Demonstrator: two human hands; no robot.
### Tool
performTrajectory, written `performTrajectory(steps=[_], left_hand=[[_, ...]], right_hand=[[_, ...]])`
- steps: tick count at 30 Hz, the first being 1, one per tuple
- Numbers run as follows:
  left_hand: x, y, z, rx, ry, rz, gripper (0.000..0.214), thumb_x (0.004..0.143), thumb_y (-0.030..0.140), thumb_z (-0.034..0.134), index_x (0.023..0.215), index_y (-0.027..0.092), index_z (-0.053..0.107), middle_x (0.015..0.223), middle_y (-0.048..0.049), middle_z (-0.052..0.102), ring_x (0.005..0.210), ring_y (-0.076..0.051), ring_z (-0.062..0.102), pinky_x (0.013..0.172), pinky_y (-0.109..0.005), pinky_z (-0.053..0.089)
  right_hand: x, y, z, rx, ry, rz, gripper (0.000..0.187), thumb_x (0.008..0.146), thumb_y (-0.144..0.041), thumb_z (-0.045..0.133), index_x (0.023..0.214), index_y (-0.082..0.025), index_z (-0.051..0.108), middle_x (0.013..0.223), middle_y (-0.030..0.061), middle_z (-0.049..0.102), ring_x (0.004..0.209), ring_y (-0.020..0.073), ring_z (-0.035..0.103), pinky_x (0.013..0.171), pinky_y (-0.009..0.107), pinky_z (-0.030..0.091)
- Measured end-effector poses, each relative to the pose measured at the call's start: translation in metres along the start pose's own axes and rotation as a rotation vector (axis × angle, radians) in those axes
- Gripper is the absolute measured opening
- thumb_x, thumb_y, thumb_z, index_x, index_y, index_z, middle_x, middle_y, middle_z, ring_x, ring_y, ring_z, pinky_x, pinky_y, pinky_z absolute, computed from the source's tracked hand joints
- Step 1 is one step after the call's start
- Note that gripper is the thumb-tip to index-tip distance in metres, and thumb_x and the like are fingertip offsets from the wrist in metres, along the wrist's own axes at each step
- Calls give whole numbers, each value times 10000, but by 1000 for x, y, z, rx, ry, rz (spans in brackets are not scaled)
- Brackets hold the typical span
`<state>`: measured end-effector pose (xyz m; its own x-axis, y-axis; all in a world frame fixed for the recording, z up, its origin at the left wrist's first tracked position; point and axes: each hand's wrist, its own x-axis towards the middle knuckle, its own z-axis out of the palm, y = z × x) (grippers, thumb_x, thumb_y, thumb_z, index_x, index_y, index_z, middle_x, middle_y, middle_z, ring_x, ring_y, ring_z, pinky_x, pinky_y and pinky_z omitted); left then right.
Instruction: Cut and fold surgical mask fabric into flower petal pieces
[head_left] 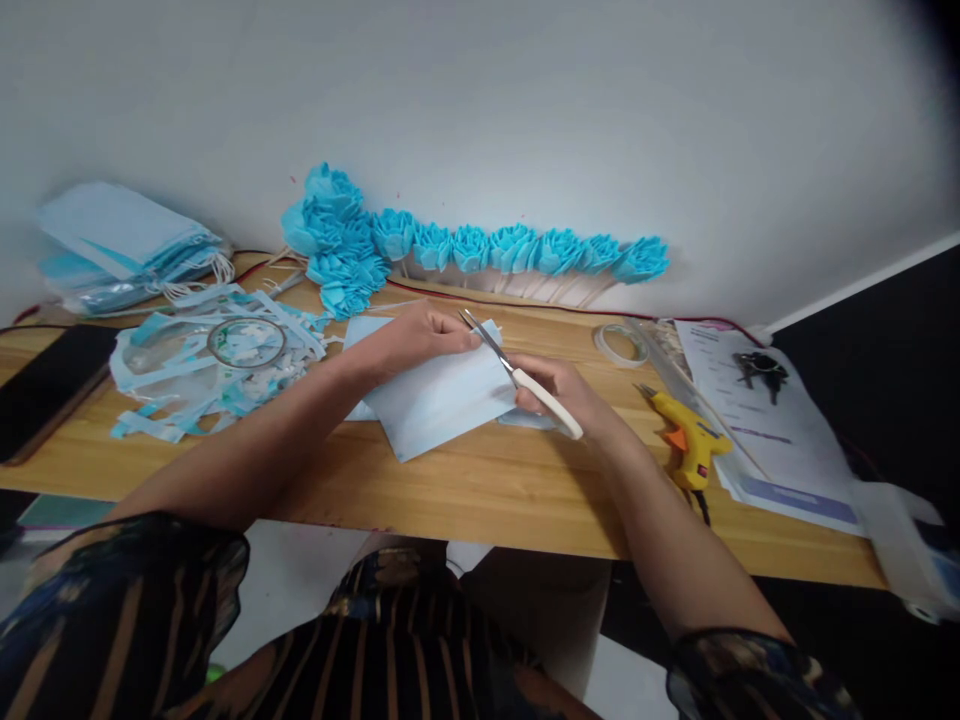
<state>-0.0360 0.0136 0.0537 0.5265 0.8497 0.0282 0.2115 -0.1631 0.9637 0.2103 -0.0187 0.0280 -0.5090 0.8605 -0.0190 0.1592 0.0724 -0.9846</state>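
My left hand (429, 336) pinches the upper edge of a pale blue fabric sheet (442, 402), which looks like material from a face mask. The sheet slants over the desk, and more pale blue pieces lie beneath it. In my right hand (566, 385) is a pair of scissors (546, 402) with white handles. Its metal blades point up and left at the sheet's upper right edge, close to my left fingertips. Whether the blades are cutting into the fabric I cannot tell.
Blue fabric flowers (514, 248) on sticks line the wall. A stack of face masks (124, 240), a heap of scraps (225, 360) and a black phone-like device (56, 385) are left. A tape roll (621, 345), yellow glue gun (694, 440), papers (757, 440) and keys (761, 372) are right.
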Motion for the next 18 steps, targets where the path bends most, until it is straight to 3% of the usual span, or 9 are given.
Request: performTrajectory(steps=[7,18], left_hand=[[1,-3,1,-3,-34,10,392,828,502,690,666,145,670,625,-3,586,522,-89,463,474,-228,327],[1,-3,1,-26,-51,-6,406,838,529,671,694,151,699,633,-17,613,510,-98,483,470,-237,330]], right_hand=[[-2,-1,2,-19,27,20,645,663,-544,857,1177,-169,758,691,-16,556,595,93,430,524,249,421],[-4,-4,7,19,69,21,570,671,-504,862,1130,-176,786,603,-44,485,526,73,367,468,242,357]])
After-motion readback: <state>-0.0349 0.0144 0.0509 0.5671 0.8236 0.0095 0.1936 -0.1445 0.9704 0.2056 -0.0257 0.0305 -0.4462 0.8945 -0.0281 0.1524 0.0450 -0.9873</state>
